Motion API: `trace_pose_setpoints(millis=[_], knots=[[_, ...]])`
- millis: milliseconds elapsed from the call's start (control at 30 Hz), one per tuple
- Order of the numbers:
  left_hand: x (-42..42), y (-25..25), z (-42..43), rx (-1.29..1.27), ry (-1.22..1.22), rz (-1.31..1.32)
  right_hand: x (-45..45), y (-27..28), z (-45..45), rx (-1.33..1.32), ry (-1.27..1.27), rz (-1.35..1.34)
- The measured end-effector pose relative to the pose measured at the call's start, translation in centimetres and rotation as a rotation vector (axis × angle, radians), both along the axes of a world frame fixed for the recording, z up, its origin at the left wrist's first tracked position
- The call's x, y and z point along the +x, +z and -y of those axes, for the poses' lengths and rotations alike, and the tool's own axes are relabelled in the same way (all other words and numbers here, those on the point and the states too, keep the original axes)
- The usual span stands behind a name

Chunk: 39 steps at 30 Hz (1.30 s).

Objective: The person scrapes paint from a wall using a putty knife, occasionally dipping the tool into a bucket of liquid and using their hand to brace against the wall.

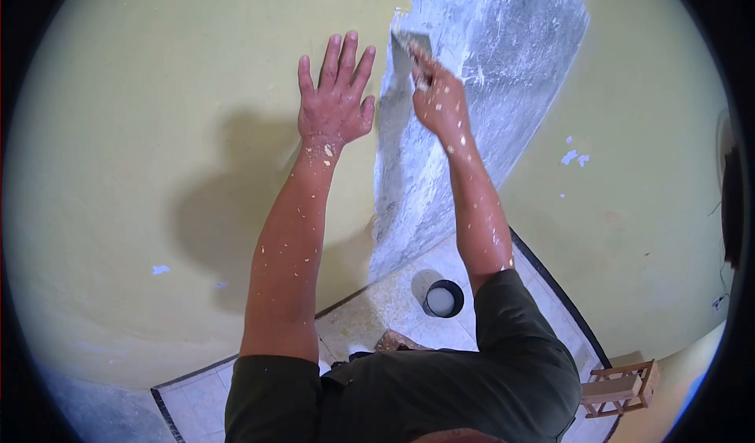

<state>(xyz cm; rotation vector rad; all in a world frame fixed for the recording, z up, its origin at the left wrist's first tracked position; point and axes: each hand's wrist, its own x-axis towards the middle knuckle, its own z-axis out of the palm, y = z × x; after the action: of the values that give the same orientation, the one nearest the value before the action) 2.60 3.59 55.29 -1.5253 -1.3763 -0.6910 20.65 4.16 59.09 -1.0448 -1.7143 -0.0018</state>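
My left hand (334, 101) lies flat against the yellow-green wall (157, 89), fingers spread, just left of the scraped strip. In my right hand (439, 103) is a scraper (415, 43), its flat blade against the wall at the left edge of the bare patch. The scraper's handle is mostly hidden by my fingers. That bare patch (519, 57) is grey and white, with a ragged border of paint along its left side. Pale paint flakes cling to both forearms and hands.
Below stands a dark bucket (444, 298) with whitish contents on the tiled floor (370, 317), where paint chips lie scattered. A wooden stool (617, 388) is at the lower right. Small chipped spots (574, 158) mark the right wall.
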Motion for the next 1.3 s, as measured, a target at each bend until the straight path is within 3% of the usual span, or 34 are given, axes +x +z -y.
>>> trace_pose_setpoints(millis=[33, 167, 400, 500, 567, 700, 733, 933, 1133, 1233, 1300], knots=[[0.0, -0.1, 0.0, -0.020, -0.003, 0.011, -0.3, -1.1, -0.6, -0.009, 0.002, -0.013], [-0.2, 0.0, 0.2, -0.040, 0.006, 0.013, -0.3, 4.7, -1.0, -0.004, 0.030, -0.091], [0.2, 0.1, 0.5, -0.054, 0.015, 0.007, -0.2, 0.3, -0.1, -0.073, -0.007, -0.069], [0.1, 0.0, 0.3, -0.093, 0.015, 0.022, -0.2, 4.6, -1.4, 0.112, -0.031, -0.013], [0.1, 0.2, 0.4, -0.063, 0.011, 0.014, -0.1, 6.6, -2.0, 0.078, -0.026, -0.048], [0.1, 0.4, 0.4, -0.069, 0.029, 0.005, 0.6, 0.7, -1.0, -0.007, 0.030, 0.041], [0.2, 0.3, 0.3, -0.061, 0.027, 0.007, 0.1, -0.9, -0.4, -0.105, 0.055, -0.042], [0.1, 0.4, 0.2, -0.065, 0.032, 0.009, 0.8, 4.7, -1.1, -0.025, 0.005, -0.041], [0.2, 0.1, 0.4, -0.046, 0.007, 0.018, 0.2, -0.2, -1.3, -0.064, -0.035, -0.062], [0.0, 0.3, 0.3, -0.040, 0.008, 0.024, 0.8, 5.0, -3.8, 0.180, -0.027, -0.055], [0.1, 0.1, 0.3, -0.048, 0.013, 0.020, 1.5, 6.6, -3.1, 0.005, -0.056, -0.055]])
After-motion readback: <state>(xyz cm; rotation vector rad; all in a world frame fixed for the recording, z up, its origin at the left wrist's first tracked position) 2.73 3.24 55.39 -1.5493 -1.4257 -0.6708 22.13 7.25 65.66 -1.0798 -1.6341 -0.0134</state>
